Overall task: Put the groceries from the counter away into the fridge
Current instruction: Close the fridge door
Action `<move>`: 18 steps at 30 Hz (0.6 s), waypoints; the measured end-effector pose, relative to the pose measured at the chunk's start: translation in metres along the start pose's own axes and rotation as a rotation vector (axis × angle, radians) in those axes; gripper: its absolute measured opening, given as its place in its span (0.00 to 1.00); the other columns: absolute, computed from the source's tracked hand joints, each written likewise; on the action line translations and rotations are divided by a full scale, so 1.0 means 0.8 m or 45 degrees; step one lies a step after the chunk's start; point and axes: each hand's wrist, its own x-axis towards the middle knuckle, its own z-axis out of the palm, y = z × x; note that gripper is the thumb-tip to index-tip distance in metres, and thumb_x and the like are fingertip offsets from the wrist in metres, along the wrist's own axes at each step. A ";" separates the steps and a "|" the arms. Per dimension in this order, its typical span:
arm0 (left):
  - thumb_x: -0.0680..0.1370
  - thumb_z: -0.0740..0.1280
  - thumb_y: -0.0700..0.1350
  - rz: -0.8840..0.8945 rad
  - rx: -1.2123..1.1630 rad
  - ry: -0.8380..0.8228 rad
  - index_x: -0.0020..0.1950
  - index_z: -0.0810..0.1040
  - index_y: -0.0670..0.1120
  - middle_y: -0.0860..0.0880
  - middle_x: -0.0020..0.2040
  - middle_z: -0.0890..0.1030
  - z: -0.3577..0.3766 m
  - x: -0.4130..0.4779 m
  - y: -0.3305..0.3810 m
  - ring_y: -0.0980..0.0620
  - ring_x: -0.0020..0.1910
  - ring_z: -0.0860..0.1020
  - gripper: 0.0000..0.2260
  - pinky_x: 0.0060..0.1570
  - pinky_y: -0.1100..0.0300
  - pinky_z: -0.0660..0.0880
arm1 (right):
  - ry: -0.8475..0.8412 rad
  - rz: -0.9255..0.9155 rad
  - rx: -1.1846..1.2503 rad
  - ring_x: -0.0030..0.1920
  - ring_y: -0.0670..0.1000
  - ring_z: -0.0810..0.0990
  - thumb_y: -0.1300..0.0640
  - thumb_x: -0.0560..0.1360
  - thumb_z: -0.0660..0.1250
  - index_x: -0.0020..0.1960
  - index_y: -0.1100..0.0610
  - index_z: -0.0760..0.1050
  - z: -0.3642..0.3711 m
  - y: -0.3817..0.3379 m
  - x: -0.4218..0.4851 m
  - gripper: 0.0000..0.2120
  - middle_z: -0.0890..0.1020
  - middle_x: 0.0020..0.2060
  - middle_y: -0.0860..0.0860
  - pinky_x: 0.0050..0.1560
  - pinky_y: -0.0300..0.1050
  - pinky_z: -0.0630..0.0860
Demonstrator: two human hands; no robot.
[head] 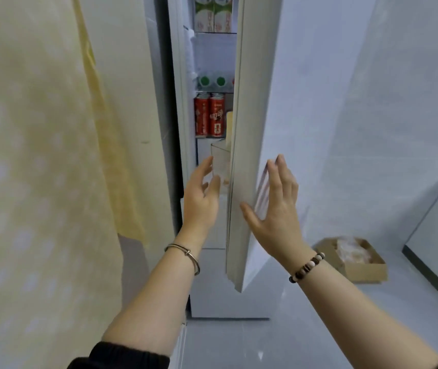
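1. Yellow cloth (39,155), left of frame, hanging closest to view.
2. Left hand (201,190), centre: fingers loosely spread, holding nothing, just in front of a clear door bin (221,155).
3. Right hand (276,206), right of centre: fingers straight, flat against the outside of the fridge door (252,102), gripping nothing.
4. Fridge door: ajar by a narrow gap.
5. Inside the gap, upper centre: two red cans (209,115); above them, green-capped bottles (212,81); at the top edge, cartons (213,14).
6. Cardboard box (353,259), lower right, on the floor.
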 end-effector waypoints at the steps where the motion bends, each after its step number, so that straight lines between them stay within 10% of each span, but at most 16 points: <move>1: 0.81 0.60 0.43 0.023 0.019 0.035 0.69 0.70 0.49 0.54 0.66 0.72 -0.006 0.001 0.003 0.61 0.63 0.71 0.16 0.58 0.73 0.69 | -0.050 -0.030 -0.002 0.75 0.54 0.51 0.45 0.73 0.61 0.76 0.52 0.48 0.005 0.002 0.004 0.37 0.51 0.75 0.54 0.73 0.46 0.54; 18: 0.72 0.72 0.43 -0.112 0.488 0.429 0.46 0.74 0.49 0.56 0.39 0.77 -0.029 0.099 -0.050 0.52 0.40 0.77 0.08 0.45 0.57 0.76 | -0.316 -0.281 -0.407 0.76 0.60 0.43 0.50 0.71 0.72 0.77 0.56 0.48 0.095 0.067 0.145 0.45 0.45 0.76 0.59 0.72 0.58 0.44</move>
